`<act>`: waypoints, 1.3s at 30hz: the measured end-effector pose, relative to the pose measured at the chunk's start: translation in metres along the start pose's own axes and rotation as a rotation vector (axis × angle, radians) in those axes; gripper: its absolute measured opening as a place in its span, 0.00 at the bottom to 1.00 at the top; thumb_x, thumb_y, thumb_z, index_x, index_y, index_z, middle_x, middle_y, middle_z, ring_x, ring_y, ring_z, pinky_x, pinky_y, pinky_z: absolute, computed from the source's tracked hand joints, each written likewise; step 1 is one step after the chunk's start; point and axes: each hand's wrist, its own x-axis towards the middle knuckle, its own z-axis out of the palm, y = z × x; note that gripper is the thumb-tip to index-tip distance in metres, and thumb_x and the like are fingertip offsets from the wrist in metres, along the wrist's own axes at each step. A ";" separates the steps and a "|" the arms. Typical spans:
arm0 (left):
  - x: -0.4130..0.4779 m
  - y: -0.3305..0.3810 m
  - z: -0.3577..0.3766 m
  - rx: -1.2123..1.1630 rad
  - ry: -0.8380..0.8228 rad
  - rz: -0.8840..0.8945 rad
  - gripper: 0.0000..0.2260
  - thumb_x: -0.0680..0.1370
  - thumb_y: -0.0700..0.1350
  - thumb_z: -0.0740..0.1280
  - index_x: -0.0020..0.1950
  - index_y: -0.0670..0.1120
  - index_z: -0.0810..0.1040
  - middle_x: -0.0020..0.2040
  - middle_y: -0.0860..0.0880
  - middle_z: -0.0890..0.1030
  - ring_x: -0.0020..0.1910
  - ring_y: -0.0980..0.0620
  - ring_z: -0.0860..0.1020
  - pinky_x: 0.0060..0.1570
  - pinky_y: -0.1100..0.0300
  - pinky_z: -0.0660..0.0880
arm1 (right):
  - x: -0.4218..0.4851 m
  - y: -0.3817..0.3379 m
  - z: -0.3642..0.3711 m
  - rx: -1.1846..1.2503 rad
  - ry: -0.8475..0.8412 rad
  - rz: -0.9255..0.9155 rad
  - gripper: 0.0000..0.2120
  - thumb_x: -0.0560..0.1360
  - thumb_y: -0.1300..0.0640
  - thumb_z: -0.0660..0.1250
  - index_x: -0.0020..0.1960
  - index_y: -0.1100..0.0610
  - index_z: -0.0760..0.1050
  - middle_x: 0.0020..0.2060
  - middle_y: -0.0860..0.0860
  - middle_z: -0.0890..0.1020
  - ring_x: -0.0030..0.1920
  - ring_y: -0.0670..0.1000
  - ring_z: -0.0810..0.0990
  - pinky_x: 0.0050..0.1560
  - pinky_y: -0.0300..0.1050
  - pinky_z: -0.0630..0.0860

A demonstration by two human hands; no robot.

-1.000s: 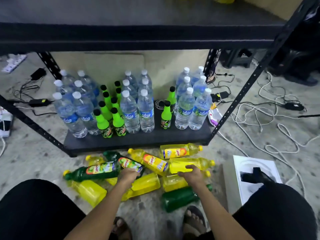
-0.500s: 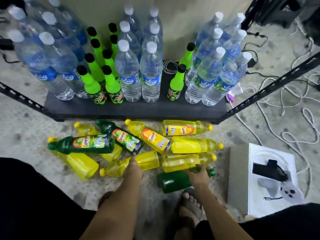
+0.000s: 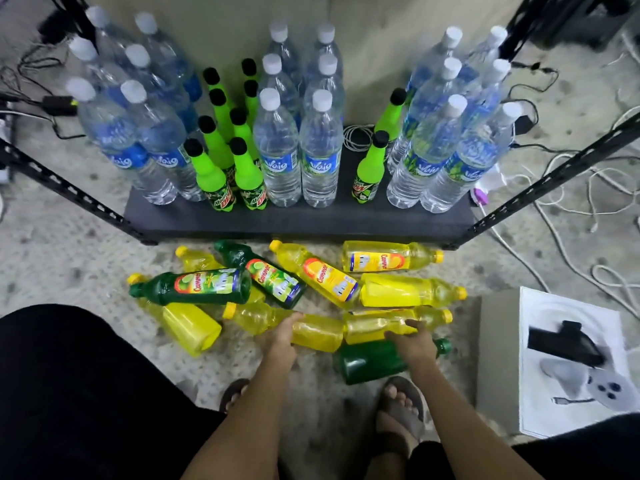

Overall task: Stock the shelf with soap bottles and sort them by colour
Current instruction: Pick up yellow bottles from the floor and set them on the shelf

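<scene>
Person's left hand [image 3: 282,336] grips a yellow bottle [image 3: 318,332], right hand [image 3: 414,344] covers a green bottle [image 3: 367,363], grip unclear: presumably picking stock for the shelf [image 3: 311,220].

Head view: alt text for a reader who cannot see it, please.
A person's left hand touches one yellow soap bottle and the right hand another, among yellow and green ones lying on the floor. Behind them, a low black shelf holds upright water bottles and green soda bottles.

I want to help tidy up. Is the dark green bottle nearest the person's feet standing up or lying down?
Lying down. The green bottle rests on its side on the floor, cap pointing right.
</scene>
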 end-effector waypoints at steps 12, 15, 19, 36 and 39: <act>-0.035 0.065 -0.016 0.655 0.183 0.656 0.24 0.49 0.46 0.85 0.38 0.51 0.76 0.38 0.52 0.80 0.35 0.52 0.76 0.37 0.64 0.71 | -0.006 -0.111 0.068 -0.488 -0.066 -0.684 0.35 0.69 0.48 0.76 0.72 0.54 0.67 0.65 0.56 0.73 0.66 0.60 0.71 0.61 0.51 0.73; -0.039 0.088 -0.024 0.663 0.204 0.683 0.24 0.49 0.47 0.85 0.37 0.51 0.75 0.37 0.53 0.79 0.36 0.51 0.76 0.35 0.64 0.71 | 0.005 -0.130 0.100 -0.729 -0.095 -0.771 0.37 0.70 0.44 0.74 0.74 0.52 0.63 0.67 0.56 0.71 0.69 0.61 0.68 0.66 0.54 0.69; -0.034 0.103 -0.035 0.685 0.217 0.733 0.24 0.50 0.46 0.85 0.38 0.50 0.77 0.37 0.52 0.79 0.38 0.49 0.78 0.38 0.62 0.72 | 0.021 -0.138 0.132 -0.975 -0.077 -0.797 0.40 0.74 0.46 0.72 0.77 0.55 0.54 0.71 0.59 0.66 0.72 0.62 0.62 0.72 0.55 0.62; -0.092 0.136 -0.050 0.600 0.089 0.871 0.22 0.48 0.44 0.85 0.37 0.50 0.81 0.32 0.59 0.82 0.30 0.68 0.77 0.25 0.76 0.67 | 0.000 -0.156 0.110 -0.819 -0.054 -0.651 0.32 0.62 0.51 0.79 0.62 0.57 0.73 0.55 0.55 0.82 0.55 0.57 0.82 0.51 0.48 0.79; -0.124 0.147 -0.059 0.612 0.047 0.935 0.22 0.48 0.44 0.84 0.39 0.49 0.83 0.36 0.56 0.85 0.36 0.57 0.82 0.35 0.65 0.77 | -0.026 -0.150 0.082 -0.730 -0.047 -0.662 0.41 0.56 0.44 0.82 0.64 0.55 0.73 0.51 0.55 0.84 0.53 0.57 0.83 0.49 0.49 0.79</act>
